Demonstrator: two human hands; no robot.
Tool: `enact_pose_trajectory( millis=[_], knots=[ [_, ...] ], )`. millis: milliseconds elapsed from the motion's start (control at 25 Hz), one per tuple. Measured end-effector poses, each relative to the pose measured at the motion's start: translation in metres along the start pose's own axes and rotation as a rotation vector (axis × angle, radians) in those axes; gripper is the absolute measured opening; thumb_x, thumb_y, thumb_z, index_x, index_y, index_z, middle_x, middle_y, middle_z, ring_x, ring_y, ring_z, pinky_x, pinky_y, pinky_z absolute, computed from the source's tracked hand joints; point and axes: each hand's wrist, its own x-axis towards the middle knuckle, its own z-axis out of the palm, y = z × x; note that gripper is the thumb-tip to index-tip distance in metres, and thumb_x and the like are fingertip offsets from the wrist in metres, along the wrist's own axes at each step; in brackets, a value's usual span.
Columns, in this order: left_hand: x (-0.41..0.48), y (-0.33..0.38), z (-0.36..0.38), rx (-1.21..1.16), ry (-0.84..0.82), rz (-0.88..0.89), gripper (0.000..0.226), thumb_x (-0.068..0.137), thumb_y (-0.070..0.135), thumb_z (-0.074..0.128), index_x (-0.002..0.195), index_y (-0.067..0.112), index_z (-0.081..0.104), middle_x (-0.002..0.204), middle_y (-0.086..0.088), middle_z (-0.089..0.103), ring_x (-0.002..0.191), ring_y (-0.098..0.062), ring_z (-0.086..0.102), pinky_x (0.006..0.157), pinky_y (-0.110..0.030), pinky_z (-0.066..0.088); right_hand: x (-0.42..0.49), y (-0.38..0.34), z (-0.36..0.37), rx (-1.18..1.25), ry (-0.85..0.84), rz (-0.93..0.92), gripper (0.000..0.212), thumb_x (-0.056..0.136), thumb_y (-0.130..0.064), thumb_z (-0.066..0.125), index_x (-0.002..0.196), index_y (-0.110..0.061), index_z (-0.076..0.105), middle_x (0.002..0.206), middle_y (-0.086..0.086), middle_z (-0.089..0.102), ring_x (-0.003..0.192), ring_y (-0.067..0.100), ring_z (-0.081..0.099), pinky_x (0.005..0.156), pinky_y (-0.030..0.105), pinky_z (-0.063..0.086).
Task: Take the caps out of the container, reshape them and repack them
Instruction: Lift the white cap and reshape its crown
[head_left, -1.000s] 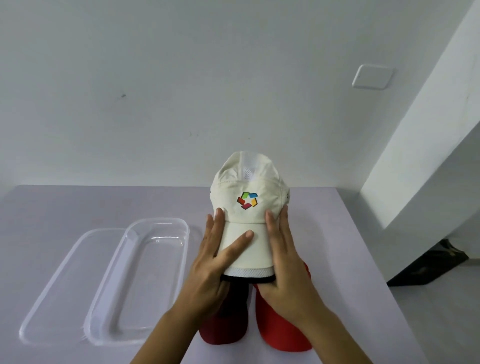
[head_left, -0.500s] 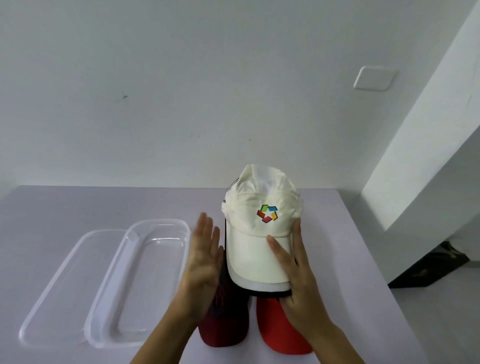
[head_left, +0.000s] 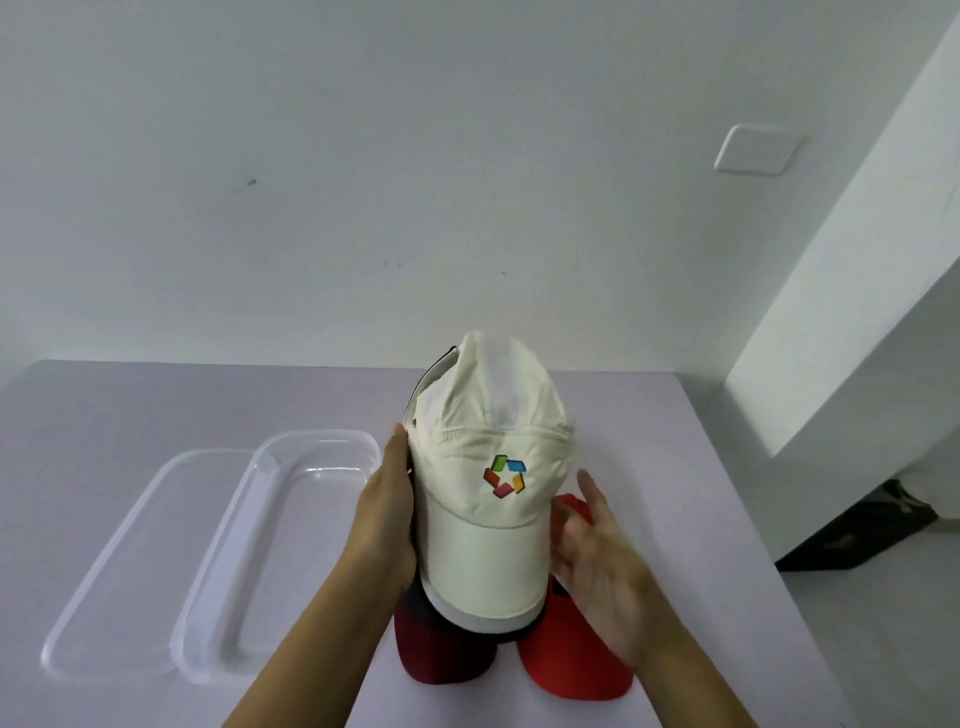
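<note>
nearest the camera, two bare forearms reach up from the bottom edge over a pale lilac table (head_left: 156, 405). below the hands lie two cap brims on the table: a dark maroon cap (head_left: 441, 649) on the left and a bright red cap (head_left: 566, 660) on the right, side by side, both partly covered by the cream cap (head_left: 488, 499) that sits on top of them with its brim pointing toward the camera. a thin dark edge shows under the cream brim and along its left side; what it belongs to cannot be told. the left hand (head_left: 387, 514) lies flat against the cream cap's left side, fingers straight and together, pressing rather than gripping. the right hand (head_left: 597, 556) is blurred, palm turned inward, fingers spread and loose, just beside the cap's right side and holding nothing. the cream cap carries a multicoloured logo (head_left: 505, 476) on its front and a mesh panel on its crown. to the left on the table a clear plastic container (head_left: 270, 561) rests beside its clear lid (head_left: 119, 571), their edges overlapping. behind the table rises a white wall with a switch plate (head_left: 756, 149).
</note>
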Motion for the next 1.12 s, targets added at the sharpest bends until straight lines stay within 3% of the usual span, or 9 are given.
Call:
enact_pose_trajectory(
  millis=[120,280,400,560,640,760,880,1000,1120],
  knots=[
    [-0.011,0.001,0.007,-0.069,-0.312,-0.078,0.06,0.085,0.064,0.04,0.113,0.018,0.068,0.112,-0.008,0.072,0.102,-0.022,0.069,0.082,-0.036,0.056,0.007,-0.021,-0.001,0.25,-0.043,0.039,0.076,0.05,-0.044,0.088,0.116,-0.013,0.067,0.119,0.012,0.067,0.112,0.026,0.062,0.084,0.033,0.055],
    [-0.005,-0.002,0.0,-0.296,-0.534,-0.172,0.074,0.057,0.045,0.086,0.12,0.011,0.066,0.128,-0.015,0.063,0.116,-0.03,0.061,0.092,-0.041,0.054,0.008,-0.03,0.004,0.472,-0.238,0.04,0.049,0.085,-0.028,0.062,0.126,-0.003,0.057,0.129,0.019,0.059,0.121,0.031,0.054,0.1,0.04,0.045],
    [-0.008,-0.003,0.004,-0.418,-0.643,-0.232,0.073,0.062,0.042,0.085,0.123,0.008,0.063,0.13,-0.018,0.06,0.119,-0.033,0.059,0.096,-0.044,0.05,0.011,-0.029,0.01,0.546,-0.108,0.067,0.057,0.083,-0.036,0.063,0.131,-0.006,0.053,0.133,0.018,0.056,0.125,0.035,0.05,0.105,0.045,0.039],
    [-0.005,-0.014,0.006,-0.432,-0.693,-0.098,0.065,0.096,0.05,0.038,0.142,0.004,0.039,0.147,-0.019,0.041,0.138,-0.032,0.036,0.116,-0.043,0.022,0.012,-0.028,0.021,0.599,-0.153,0.129,0.073,0.082,-0.041,0.065,0.141,-0.008,0.039,0.147,0.018,0.038,0.138,0.036,0.03,0.116,0.049,0.018],
    [-0.005,-0.009,0.006,-0.452,-0.755,-0.131,0.069,0.094,0.053,0.04,0.143,0.005,0.038,0.148,-0.018,0.04,0.139,-0.032,0.035,0.115,-0.044,0.025,0.013,-0.03,0.017,0.604,-0.153,0.099,0.08,0.077,-0.039,0.071,0.143,-0.009,0.036,0.148,0.019,0.037,0.138,0.037,0.032,0.115,0.049,0.022],
    [-0.004,-0.006,-0.003,-0.394,-0.599,-0.166,0.082,0.067,0.057,0.073,0.133,0.011,0.055,0.136,-0.016,0.056,0.125,-0.032,0.054,0.1,-0.045,0.048,0.015,-0.033,0.009,0.618,-0.15,0.041,0.07,0.076,-0.032,0.072,0.137,-0.01,0.046,0.138,0.019,0.05,0.127,0.035,0.048,0.106,0.047,0.04],
    [0.004,-0.003,-0.005,-0.235,-0.441,-0.064,0.069,0.075,0.057,0.059,0.128,0.013,0.059,0.126,-0.014,0.064,0.118,-0.029,0.06,0.094,-0.04,0.053,0.019,-0.039,0.006,0.464,0.001,0.038,0.069,0.063,-0.026,0.079,0.127,-0.009,0.057,0.122,0.017,0.064,0.107,0.03,0.064,0.083,0.039,0.056],
    [0.008,-0.003,-0.01,-0.066,-0.26,0.047,0.045,0.08,0.036,0.06,0.118,0.012,0.061,0.112,-0.012,0.07,0.104,-0.031,0.066,0.073,-0.03,0.057,0.024,-0.032,-0.002,0.171,0.289,0.03,0.054,0.07,-0.01,0.066,0.122,-0.017,0.052,0.107,0.012,0.065,0.087,0.021,0.067,0.069,0.033,0.054],
    [0.011,-0.011,-0.015,-0.109,-0.115,0.065,0.051,0.076,0.017,0.063,0.122,0.03,0.046,0.101,-0.006,0.065,0.084,-0.023,0.063,0.067,-0.031,0.05,0.021,-0.025,0.001,0.224,0.412,-0.08,0.042,0.085,0.001,0.048,0.111,-0.031,0.039,0.095,0.005,0.058,0.083,0.018,0.056,0.066,0.032,0.043]
  ],
)
